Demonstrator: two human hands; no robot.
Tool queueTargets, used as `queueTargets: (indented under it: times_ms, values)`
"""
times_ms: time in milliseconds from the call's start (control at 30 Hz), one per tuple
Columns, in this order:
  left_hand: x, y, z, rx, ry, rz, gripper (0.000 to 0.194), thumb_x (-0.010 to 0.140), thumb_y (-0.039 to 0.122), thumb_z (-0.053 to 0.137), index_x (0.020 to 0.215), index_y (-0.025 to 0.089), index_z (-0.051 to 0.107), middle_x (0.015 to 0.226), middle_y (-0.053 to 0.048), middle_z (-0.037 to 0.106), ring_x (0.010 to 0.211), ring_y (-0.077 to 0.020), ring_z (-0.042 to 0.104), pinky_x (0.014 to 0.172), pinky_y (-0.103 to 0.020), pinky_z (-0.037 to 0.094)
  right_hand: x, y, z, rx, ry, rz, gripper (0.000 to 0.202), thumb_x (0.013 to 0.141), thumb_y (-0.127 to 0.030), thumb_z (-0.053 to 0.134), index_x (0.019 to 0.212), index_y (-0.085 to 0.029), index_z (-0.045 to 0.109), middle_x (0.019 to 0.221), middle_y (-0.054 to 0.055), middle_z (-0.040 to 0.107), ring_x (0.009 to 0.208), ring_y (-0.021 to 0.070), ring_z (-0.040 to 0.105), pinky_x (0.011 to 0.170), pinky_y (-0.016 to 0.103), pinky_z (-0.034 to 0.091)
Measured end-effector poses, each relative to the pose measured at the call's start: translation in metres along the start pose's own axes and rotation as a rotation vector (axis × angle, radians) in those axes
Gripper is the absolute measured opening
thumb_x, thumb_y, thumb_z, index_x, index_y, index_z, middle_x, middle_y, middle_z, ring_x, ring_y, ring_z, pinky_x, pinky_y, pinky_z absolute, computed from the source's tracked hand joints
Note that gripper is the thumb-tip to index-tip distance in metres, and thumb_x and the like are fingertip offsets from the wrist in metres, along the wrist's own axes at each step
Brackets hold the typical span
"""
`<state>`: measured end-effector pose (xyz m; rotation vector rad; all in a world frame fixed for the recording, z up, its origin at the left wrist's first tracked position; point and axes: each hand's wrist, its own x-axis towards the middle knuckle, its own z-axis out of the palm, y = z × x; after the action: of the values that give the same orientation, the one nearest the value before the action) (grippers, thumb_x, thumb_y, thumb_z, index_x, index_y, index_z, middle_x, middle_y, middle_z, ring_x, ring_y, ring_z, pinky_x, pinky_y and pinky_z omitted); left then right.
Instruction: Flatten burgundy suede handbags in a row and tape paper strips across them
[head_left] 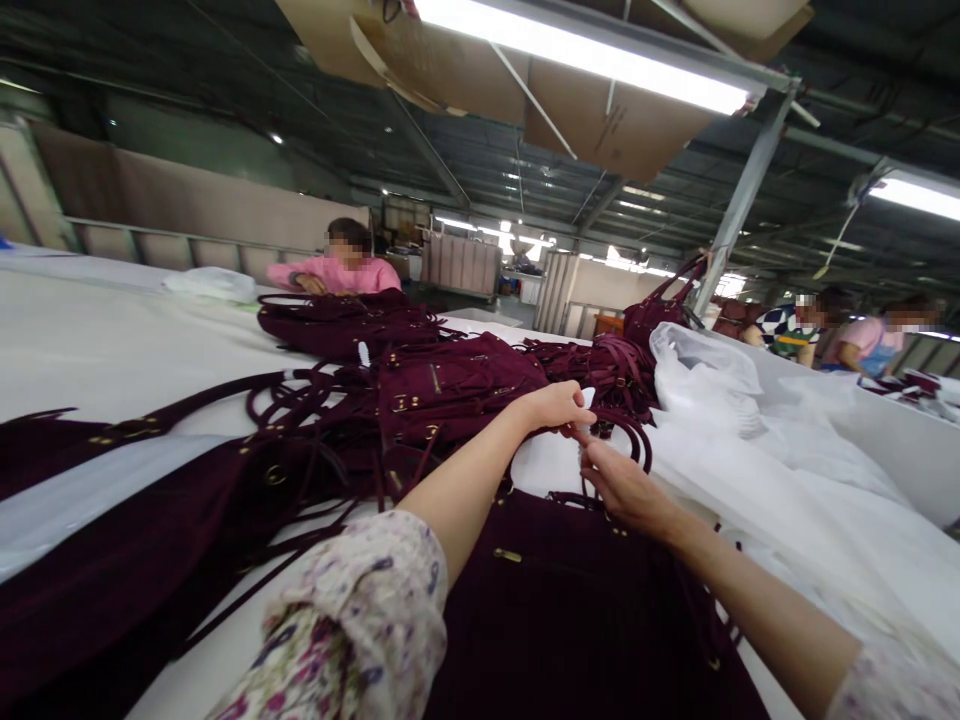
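Observation:
A dark maroon bag (pixel 570 600) with a small gold zipper pull lies on the white table in front of me. Above its top edge, my left hand (pixel 559 408) is closed, its fingers pinched by a small white tag (pixel 586 398). Just to the right and slightly lower, my right hand (pixel 619 482) is closed too, fingertips close to the left hand's and at the tag's lower part. A thin maroon strap runs near the fingertips; its exact hold is too small to make out.
More maroon bags (pixel 465 385) with straps are heaped beyond and to the left (pixel 150 560). White foam sheets (pixel 780 500) and clear plastic lie at right. A person in pink (pixel 382 275) works across the table; others stand far right.

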<state>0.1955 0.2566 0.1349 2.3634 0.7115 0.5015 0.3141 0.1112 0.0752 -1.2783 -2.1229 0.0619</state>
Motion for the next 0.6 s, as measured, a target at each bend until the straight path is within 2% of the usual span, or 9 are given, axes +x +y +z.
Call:
queueTargets:
  times_ms: [133,200,267,333,433,533,600]
  values:
    - [0.005,0.002,0.011,-0.228,0.031,0.01,0.065,0.064,0.012,0.065,0.126,0.01,0.045,0.079,-0.003,0.067,0.058,-0.0112,0.059,0.052,-0.019,0.044,-0.008,-0.008,-0.006,0.035,0.035,0.067,0.008,0.091,-0.019,0.04,0.09,-0.021,0.047,0.13,0.014,0.054,0.118,0.023,0.053,0.096,0.041,0.043]
    - [0.005,0.006,0.015,-0.312,0.035,0.038,0.071,0.064,0.009,0.061,0.131,0.01,0.04,0.084,-0.004,0.067,0.061,-0.0109,0.059,0.054,-0.02,0.045,-0.01,-0.01,-0.008,0.113,0.11,0.149,0.007,0.092,-0.023,0.042,0.09,-0.022,0.049,0.122,0.011,0.061,0.117,0.023,0.056,0.095,0.041,0.044]
    - [0.003,0.009,0.018,-0.365,0.027,0.076,0.059,0.063,0.007,0.059,0.121,0.011,0.05,0.081,-0.002,0.066,0.061,-0.0109,0.058,0.054,-0.02,0.045,-0.009,-0.01,-0.01,0.286,0.227,0.212,0.008,0.09,-0.03,0.051,0.092,-0.023,0.051,0.119,0.009,0.064,0.115,0.0226,0.058,0.095,0.04,0.046]
    - [-0.001,0.011,0.018,-0.389,0.039,0.115,0.035,0.062,0.009,0.058,0.097,0.011,0.061,0.073,0.0,0.063,0.059,-0.0106,0.056,0.054,-0.02,0.043,-0.003,-0.01,-0.011,0.525,0.331,0.241,0.023,0.083,-0.035,0.063,0.098,-0.023,0.052,0.12,0.008,0.064,0.116,0.0226,0.057,0.098,0.04,0.046]
    - [-0.008,0.012,0.019,-0.386,0.105,0.158,0.008,0.066,0.017,0.056,0.072,0.012,0.06,0.062,0.003,0.055,0.057,-0.0091,0.05,0.053,-0.019,0.039,0.008,-0.012,-0.014,0.787,0.431,0.331,0.034,0.076,-0.042,0.07,0.099,-0.02,0.058,0.113,0.007,0.067,0.11,0.0224,0.061,0.099,0.04,0.047]
    - [-0.014,0.014,0.021,-0.354,0.185,0.185,0.018,0.074,0.024,0.052,0.061,0.013,0.058,0.056,0.004,0.048,0.055,-0.0085,0.043,0.052,-0.02,0.034,0.018,-0.016,-0.018,0.897,0.51,0.489,0.034,0.074,-0.046,0.071,0.089,-0.017,0.063,0.09,0.005,0.071,0.094,0.0205,0.067,0.088,0.035,0.055]
    - [-0.018,0.017,0.024,-0.325,0.26,0.198,0.023,0.076,0.025,0.05,0.058,0.013,0.056,0.055,0.004,0.046,0.056,-0.0089,0.042,0.053,-0.02,0.033,0.023,-0.018,-0.021,0.952,0.539,0.564,0.034,0.07,-0.044,0.075,0.085,-0.016,0.064,0.08,0.003,0.069,0.082,0.0182,0.07,0.077,0.03,0.059]
